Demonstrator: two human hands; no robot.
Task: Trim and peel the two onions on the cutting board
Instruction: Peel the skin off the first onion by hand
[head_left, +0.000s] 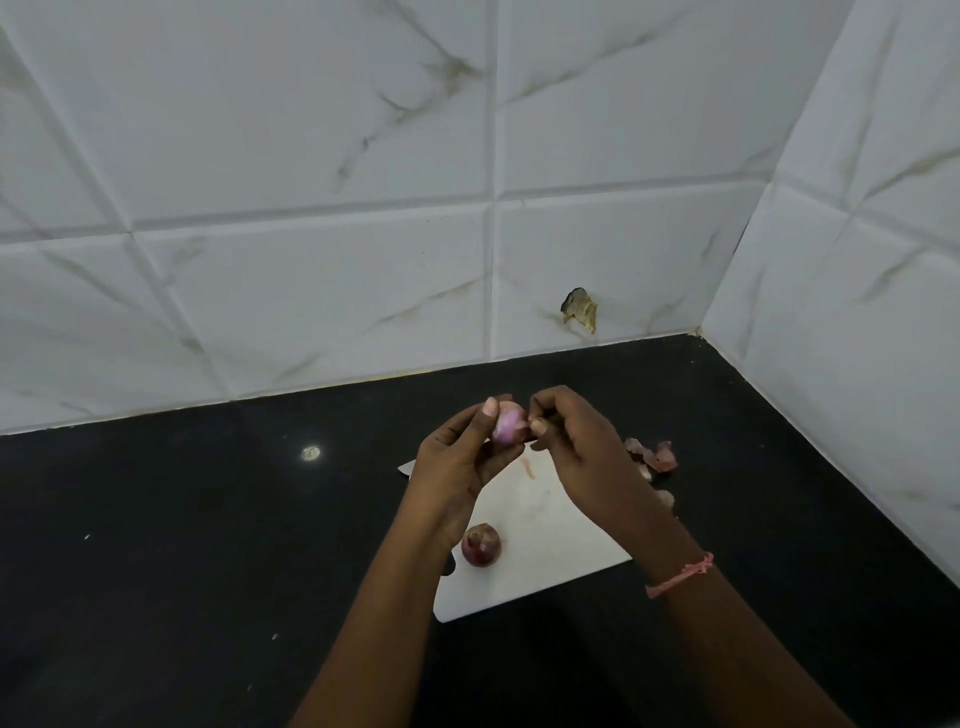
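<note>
Peeling the first onion in mid-air, above the far end of the board

The left hand (457, 457) cradles the pale, mostly skinned onion (508, 427) with fingers curled round it and the thumb up over its top. The right hand (566, 441) meets it from the 3 o'clock side, its fingertips (537, 427) pinching at that edge, apparently on a shred of skin, though what they hold is too small to make out. So the coming pull looks to run away from the left hand's grip, toward 3 o'clock, where the shed skins (655, 457) already lie on the black counter (182, 545). The second onion (481, 544), dark skin on, sits on the white cutting board (545, 566) at 6 o'clock from the held one, just beside the left wrist, which is the nearer to it. No knife is in view.
</note>
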